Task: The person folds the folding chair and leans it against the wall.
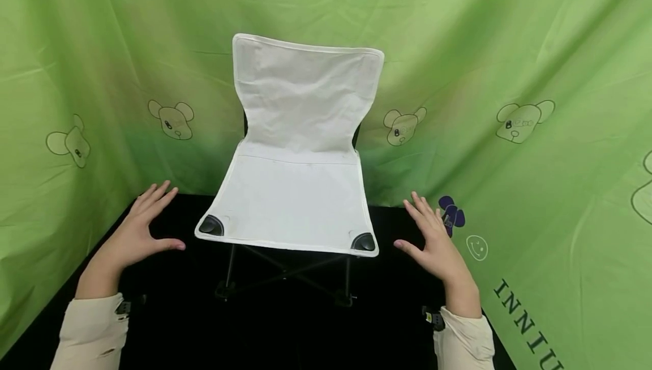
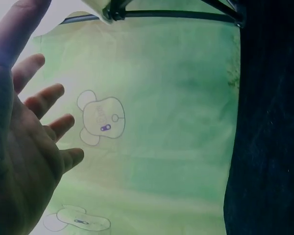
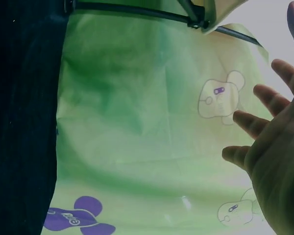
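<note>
A white folding camp chair point(image 1: 300, 200) stands unfolded on a black floor, its backrest toward the far curtain. Black corner pieces point(image 1: 363, 241) mark the front of its seat, and thin dark crossed legs point(image 1: 285, 274) show below. My left hand point(image 1: 140, 234) is held out to the left of the seat, fingers spread, with a gap between thumb and chair. On the other side, my right hand point(image 1: 433, 240) mirrors it, also spread and apart from the seat. Neither hand holds anything. The left wrist view shows a dark chair tube point(image 2: 181, 16) beyond the left hand.
Green curtains point(image 1: 560, 76) printed with bear heads enclose the back and both sides, close beyond each hand. Black floor point(image 1: 285, 336) covers the ground in front of the chair. Each cream sleeve point(image 1: 94, 330) has a dark wrist device beside it.
</note>
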The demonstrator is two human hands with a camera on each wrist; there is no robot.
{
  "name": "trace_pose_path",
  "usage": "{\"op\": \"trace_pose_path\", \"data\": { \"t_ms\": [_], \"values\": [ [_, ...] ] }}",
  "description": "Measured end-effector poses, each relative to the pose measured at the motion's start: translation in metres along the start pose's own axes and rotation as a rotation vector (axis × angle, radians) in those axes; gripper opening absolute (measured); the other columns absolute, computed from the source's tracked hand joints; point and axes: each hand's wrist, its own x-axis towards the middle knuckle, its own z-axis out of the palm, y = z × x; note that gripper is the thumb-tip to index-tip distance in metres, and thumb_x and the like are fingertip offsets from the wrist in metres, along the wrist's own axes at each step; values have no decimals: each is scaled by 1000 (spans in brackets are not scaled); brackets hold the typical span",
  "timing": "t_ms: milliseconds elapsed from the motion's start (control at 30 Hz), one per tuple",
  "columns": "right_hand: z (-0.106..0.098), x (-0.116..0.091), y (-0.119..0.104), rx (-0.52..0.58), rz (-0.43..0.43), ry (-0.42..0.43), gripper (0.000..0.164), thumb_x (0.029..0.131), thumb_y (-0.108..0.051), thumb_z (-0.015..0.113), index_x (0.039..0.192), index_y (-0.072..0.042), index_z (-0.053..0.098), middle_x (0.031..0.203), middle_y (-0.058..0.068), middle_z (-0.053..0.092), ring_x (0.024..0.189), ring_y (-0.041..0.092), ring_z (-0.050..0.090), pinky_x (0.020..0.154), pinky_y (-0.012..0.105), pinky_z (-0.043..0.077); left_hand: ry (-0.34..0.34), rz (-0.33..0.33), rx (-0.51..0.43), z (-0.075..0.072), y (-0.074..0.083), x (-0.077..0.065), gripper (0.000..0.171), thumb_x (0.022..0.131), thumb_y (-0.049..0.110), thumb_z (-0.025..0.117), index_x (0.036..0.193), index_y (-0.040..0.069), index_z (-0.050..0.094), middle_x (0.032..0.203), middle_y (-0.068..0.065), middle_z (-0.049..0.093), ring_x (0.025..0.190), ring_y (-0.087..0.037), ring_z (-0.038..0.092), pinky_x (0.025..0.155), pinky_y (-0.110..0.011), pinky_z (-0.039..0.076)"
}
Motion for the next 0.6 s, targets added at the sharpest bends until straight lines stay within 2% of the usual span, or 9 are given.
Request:
{"op": "trace_pose_path", "data": {
  "t_ms": [67, 133, 200, 267, 367, 500, 600],
  "values": [
    [-1, 1, -2, 10, -11, 6, 98, 80, -22, 87, 161, -17, 34, 170, 14, 22, 157, 41, 14, 127, 60, 0, 16, 5, -24, 0, 3, 0, 119, 64, 25, 98, 162, 24, 31, 172, -4, 19, 159, -33, 6, 120, -74, 10],
    [-2, 1, -4, 21, -31, 13, 98, 79, -22, 88, 161, -15, 35, 169, 15, 24, 156, 41, 16, 128, 58, 1, 34, 18, -41, 0, 7, 0, 119, 62, 22, 99, 162, 23, 34, 171, -3, 22, 159, -30, 9, 123, -67, 14],
    [-3, 3, -6, 37, -50, 18, 97, 79, -22, 88, 160, -13, 36, 168, 15, 26, 157, 39, 17, 128, 58, 1, 51, 46, -42, 1, 10, 0, 118, 60, 19, 99, 160, 20, 37, 169, -5, 26, 159, -26, 12, 127, -50, 15],
    [-4, 3, -9, 60, -76, 26, 94, 80, -24, 87, 159, -11, 38, 168, 14, 28, 157, 37, 18, 128, 56, 2, 68, 72, -45, 2, 12, 1, 118, 57, 16, 100, 159, 17, 40, 168, -6, 30, 158, -22, 15, 125, -30, 15],
    [-6, 5, -13, 94, -124, 46, 87, 85, -36, 84, 156, -9, 42, 167, 14, 31, 156, 37, 22, 130, 49, 4, 79, 106, -40, 3, 15, 4, 118, 56, 12, 101, 158, 16, 42, 166, -8, 34, 158, -21, 18, 119, -12, 13],
    [-7, 9, -20, 145, -213, 100, 85, 90, -55, 73, 151, -1, 48, 162, 22, 37, 153, 40, 28, 131, 41, 6, 76, 133, -48, 3, 19, 8, 116, 56, 9, 101, 157, 17, 44, 164, -8, 37, 157, -24, 22, 118, -10, 15],
    [-9, 13, -30, 197, -285, 138, 86, 90, -57, 71, 145, 7, 51, 156, 30, 41, 150, 44, 31, 131, 40, 9, 77, 161, -65, 2, 23, 9, 111, 57, 8, 100, 154, 12, 47, 163, -10, 39, 156, -25, 25, 119, -10, 17]
  ]
}}
